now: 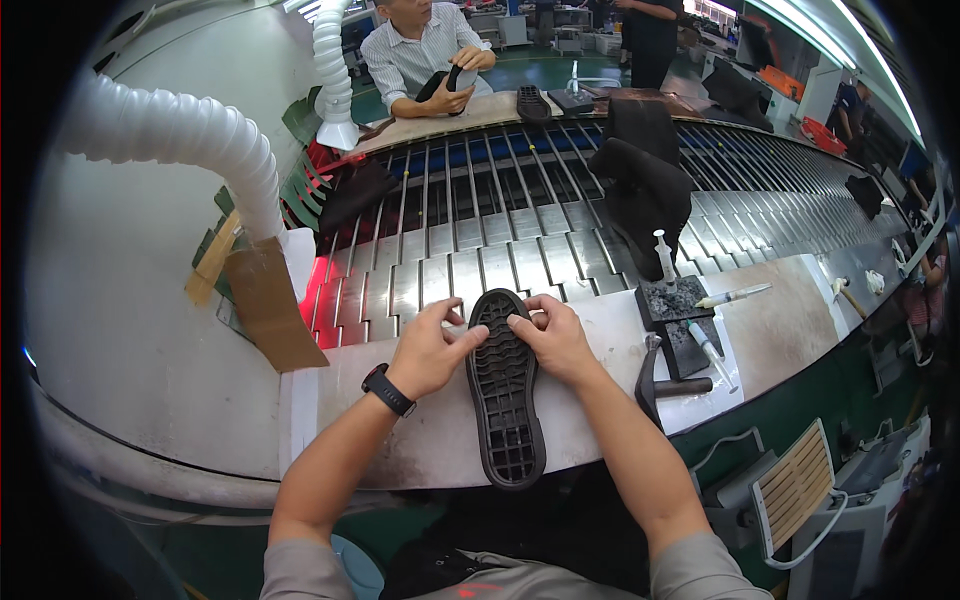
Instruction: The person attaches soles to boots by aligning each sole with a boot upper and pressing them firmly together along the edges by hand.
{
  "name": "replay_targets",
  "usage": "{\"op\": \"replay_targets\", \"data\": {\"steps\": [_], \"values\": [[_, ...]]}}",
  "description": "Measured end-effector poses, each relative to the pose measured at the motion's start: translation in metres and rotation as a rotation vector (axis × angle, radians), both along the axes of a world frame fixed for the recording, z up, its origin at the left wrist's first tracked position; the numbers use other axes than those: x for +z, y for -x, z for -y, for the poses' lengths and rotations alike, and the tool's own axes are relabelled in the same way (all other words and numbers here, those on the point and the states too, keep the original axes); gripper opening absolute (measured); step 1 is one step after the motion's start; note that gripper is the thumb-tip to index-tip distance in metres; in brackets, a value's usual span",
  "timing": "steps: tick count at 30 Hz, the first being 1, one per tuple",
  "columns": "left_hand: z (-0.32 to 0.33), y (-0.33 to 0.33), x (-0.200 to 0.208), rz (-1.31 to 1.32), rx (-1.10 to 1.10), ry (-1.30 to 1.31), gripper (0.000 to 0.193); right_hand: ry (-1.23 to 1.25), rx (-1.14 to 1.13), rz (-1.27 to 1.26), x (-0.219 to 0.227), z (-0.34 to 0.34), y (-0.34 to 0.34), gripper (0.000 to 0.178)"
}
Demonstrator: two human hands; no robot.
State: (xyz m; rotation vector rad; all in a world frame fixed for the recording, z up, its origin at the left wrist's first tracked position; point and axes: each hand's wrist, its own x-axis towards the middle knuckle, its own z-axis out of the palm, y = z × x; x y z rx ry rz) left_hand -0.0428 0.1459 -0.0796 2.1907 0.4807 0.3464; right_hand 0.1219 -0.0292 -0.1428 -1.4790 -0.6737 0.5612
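Conveyor (500,265), metal-slat, seen beyond worktop (420,440). Blk sole (506,392) held over worktop, grid side up, far end pointed twd conveyor; contact w/ worktop can't be told. R hand (556,342): sole pinched at R rim btwn thumb & curled fingers. L hand (426,352): thumb laid on sole's L side, fingers spread, index held clear of rim. Hammer (682,387) laid on worktop to R. Two blk blocks (672,299) set beyond hammer; 3 syringes (735,295) placed at blocks, 1 stood upright on far block.
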Motion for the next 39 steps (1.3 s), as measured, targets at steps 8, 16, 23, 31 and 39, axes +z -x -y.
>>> {"op": "replay_targets", "data": {"steps": [8,16,23,31,39], "values": [[-0.001,-0.016,-0.060,0.129,0.020,0.096,0.050,0.044,-0.009,0.016,0.002,0.005,0.004,0.036],[-0.004,-0.008,-0.056,0.225,0.026,0.062,0.050,0.067,0.038,-0.027,0.017,0.002,0.009,0.037],[-0.005,-0.009,-0.057,0.220,0.033,0.057,0.048,0.094,0.036,-0.041,0.022,0.002,0.011,0.039],[-0.004,-0.007,-0.057,0.188,0.045,0.075,0.046,0.104,0.026,0.016,0.020,0.002,0.011,0.040],[-0.004,-0.005,-0.052,0.158,0.021,0.036,0.047,0.125,0.012,0.047,0.022,0.001,0.013,0.036]]}}
